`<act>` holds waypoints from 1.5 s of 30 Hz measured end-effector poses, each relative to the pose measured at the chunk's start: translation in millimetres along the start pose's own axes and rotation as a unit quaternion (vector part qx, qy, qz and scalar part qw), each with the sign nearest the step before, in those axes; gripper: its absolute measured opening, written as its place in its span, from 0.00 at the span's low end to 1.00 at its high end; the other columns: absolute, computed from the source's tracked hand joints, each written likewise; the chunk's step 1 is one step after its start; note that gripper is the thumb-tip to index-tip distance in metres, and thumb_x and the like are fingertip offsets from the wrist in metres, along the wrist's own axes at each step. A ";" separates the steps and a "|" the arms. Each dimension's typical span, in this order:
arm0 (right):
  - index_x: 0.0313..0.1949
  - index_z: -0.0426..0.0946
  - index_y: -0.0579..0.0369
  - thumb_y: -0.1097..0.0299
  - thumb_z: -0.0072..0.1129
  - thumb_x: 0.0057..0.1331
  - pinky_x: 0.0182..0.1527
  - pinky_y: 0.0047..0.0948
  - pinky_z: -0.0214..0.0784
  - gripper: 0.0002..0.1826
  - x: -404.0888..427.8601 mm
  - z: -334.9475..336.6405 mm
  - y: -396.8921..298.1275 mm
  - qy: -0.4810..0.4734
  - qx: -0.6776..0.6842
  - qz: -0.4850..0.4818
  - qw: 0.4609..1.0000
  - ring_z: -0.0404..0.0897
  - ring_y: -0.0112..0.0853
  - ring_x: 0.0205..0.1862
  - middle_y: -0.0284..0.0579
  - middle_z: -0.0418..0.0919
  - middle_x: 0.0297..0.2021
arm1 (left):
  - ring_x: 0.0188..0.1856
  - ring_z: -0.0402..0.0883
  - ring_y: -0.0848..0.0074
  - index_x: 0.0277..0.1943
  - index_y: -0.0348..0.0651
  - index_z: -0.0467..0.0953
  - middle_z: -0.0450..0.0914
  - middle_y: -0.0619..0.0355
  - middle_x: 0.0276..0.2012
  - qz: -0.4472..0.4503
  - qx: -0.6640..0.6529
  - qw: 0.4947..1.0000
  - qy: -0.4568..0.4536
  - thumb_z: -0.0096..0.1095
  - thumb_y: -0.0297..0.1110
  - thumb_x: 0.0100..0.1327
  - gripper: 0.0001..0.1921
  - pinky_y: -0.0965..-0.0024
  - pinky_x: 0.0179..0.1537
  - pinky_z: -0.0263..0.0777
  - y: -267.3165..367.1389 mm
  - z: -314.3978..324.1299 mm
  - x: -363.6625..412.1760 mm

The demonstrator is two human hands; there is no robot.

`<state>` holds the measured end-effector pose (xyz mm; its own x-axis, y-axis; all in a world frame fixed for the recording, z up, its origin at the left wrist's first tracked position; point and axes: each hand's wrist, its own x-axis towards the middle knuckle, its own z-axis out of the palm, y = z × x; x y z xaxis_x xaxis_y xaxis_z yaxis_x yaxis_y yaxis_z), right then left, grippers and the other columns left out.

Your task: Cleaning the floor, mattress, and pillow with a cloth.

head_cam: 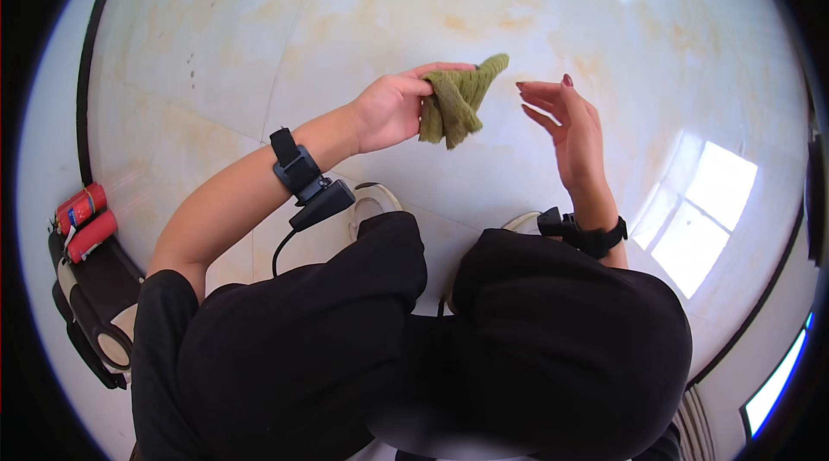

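Observation:
A green ribbed cloth (453, 101) is bunched in my left hand (395, 105), thumb on top and fingers behind it. One tip of the cloth points up and to the right; its loose folds hang down below the thumb. My right hand (570, 124) is raised to the right of the cloth, apart from it. Its fingers are bent and spread a little, with nothing between them. A strapped device (301, 169) with a cable sits on my left forearm, and a black strap with a device (583, 231) is around my right wrist.
Glossy marbled floor tiles (388, 8) spread before me, with window reflections at the right. Two red fire extinguishers (90, 234) are at the left, by a dark padded piece of furniture (103, 292). My knees (388, 247) and light shoes (375, 199) lie below my hands.

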<state>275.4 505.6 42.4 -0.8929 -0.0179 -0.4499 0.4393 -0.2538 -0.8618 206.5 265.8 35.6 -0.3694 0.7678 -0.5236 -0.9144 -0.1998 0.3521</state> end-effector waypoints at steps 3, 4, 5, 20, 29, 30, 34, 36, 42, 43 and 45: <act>0.59 0.64 0.64 0.45 0.36 0.71 0.63 0.42 0.57 0.33 3.2 12.3 6.0 0.051 0.191 0.115 0.973 0.65 0.42 0.62 0.55 0.66 0.59 | 0.63 0.64 0.66 0.66 0.44 0.61 0.64 0.53 0.63 0.091 0.139 0.986 -0.022 0.39 0.24 0.61 0.27 0.62 0.65 0.55 0.2 27.7 13.3; 0.60 0.63 0.62 0.46 0.36 0.71 0.62 0.42 0.59 0.31 6.4 22.9 3.5 0.032 0.262 0.143 0.954 0.67 0.42 0.61 0.54 0.67 0.59 | 0.67 0.59 0.65 0.67 0.44 0.59 0.59 0.50 0.66 0.120 0.279 0.952 -0.038 0.43 0.26 0.62 0.28 0.62 0.68 0.49 -0.1 33.5 12.6; 0.61 0.61 0.61 0.48 0.37 0.72 0.61 0.42 0.61 0.30 9.5 29.3 0.4 0.013 0.331 0.170 0.928 0.68 0.42 0.60 0.54 0.67 0.59 | 0.67 0.59 0.65 0.67 0.44 0.59 0.59 0.50 0.66 0.119 0.280 0.952 -0.040 0.43 0.26 0.62 0.28 0.62 0.68 0.49 -5.3 37.6 12.9; 0.54 0.71 0.54 0.51 0.38 0.70 0.60 0.48 0.57 0.24 77.0 -287.3 22.0 0.485 -0.475 0.039 0.733 0.68 0.49 0.58 0.53 0.69 0.58 | 0.68 0.58 0.60 0.56 0.39 0.73 0.71 0.53 0.60 0.205 0.718 0.662 0.066 0.48 0.20 0.59 0.21 0.63 0.65 0.57 1.7 -26.8 24.9; 0.62 0.64 0.44 0.52 0.46 0.65 0.71 0.49 0.33 0.27 37.9 68.2 141.4 -0.131 -0.569 -0.354 0.730 0.52 0.36 0.70 0.41 0.59 0.66 | 0.54 0.76 0.62 0.46 0.38 0.78 0.79 0.49 0.49 0.310 0.740 0.591 0.088 0.53 0.27 0.63 0.10 0.65 0.51 0.70 60.9 -3.7 75.7; 0.62 0.64 0.44 0.52 0.46 0.65 0.71 0.49 0.33 0.27 39.3 58.8 140.6 -0.122 -0.573 -0.350 0.730 0.52 0.36 0.70 0.41 0.59 0.66 | 0.51 0.77 0.62 0.44 0.38 0.78 0.79 0.50 0.46 0.334 0.761 0.548 0.095 0.54 0.27 0.63 0.09 0.66 0.49 0.70 69.4 1.2 84.5; 0.64 0.62 0.38 0.56 0.50 0.64 0.70 0.48 0.38 0.28 50.3 -20.3 101.8 -0.015 -0.594 -0.308 0.743 0.55 0.37 0.69 0.40 0.60 0.66 | 0.37 0.74 0.67 0.38 0.36 0.76 0.75 0.55 0.34 0.353 0.764 0.520 0.144 0.56 0.28 0.62 0.05 0.68 0.38 0.68 92.9 -16.4 105.6; 0.67 0.57 0.36 0.59 0.49 0.66 0.69 0.51 0.39 0.29 55.3 -108.5 62.0 0.176 -0.658 -0.193 0.706 0.53 0.41 0.69 0.42 0.56 0.68 | 0.33 0.69 0.68 0.35 0.37 0.73 0.69 0.57 0.30 0.380 0.770 0.477 0.189 0.56 0.27 0.62 0.04 0.69 0.35 0.64 101.5 -28.2 113.1; 0.70 0.47 0.36 0.52 0.32 0.72 0.67 0.57 0.35 0.28 -42.8 -376.1 63.1 0.464 -0.607 0.070 0.642 0.45 0.45 0.71 0.45 0.47 0.70 | 0.34 0.70 0.65 0.34 0.38 0.68 0.69 0.55 0.30 0.373 0.764 0.483 0.209 0.51 0.30 0.65 0.06 0.65 0.37 0.64 92.2 -63.0 150.8; 0.70 0.47 0.36 0.50 0.30 0.72 0.67 0.56 0.34 0.28 -42.9 -368.7 68.0 0.501 -0.575 0.085 0.641 0.44 0.45 0.72 0.45 0.47 0.70 | 0.34 0.70 0.65 0.34 0.38 0.68 0.69 0.55 0.30 0.367 0.769 0.479 0.212 0.51 0.30 0.65 0.06 0.65 0.37 0.64 93.2 -65.2 150.7; 0.70 0.48 0.36 0.49 0.29 0.72 0.68 0.55 0.32 0.28 -13.7 -325.3 84.2 0.582 -0.526 0.153 0.601 0.44 0.42 0.72 0.44 0.48 0.70 | 0.34 0.70 0.62 0.33 0.39 0.67 0.69 0.54 0.30 0.333 0.776 0.469 0.260 0.51 0.31 0.63 0.06 0.62 0.37 0.64 94.7 -71.5 151.7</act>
<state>356.7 799.1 -100.3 -0.3498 0.9358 0.0441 0.9313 0.3525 -0.0919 52.0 319.8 -65.9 -0.8465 0.5168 0.1281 0.5049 0.7029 0.5009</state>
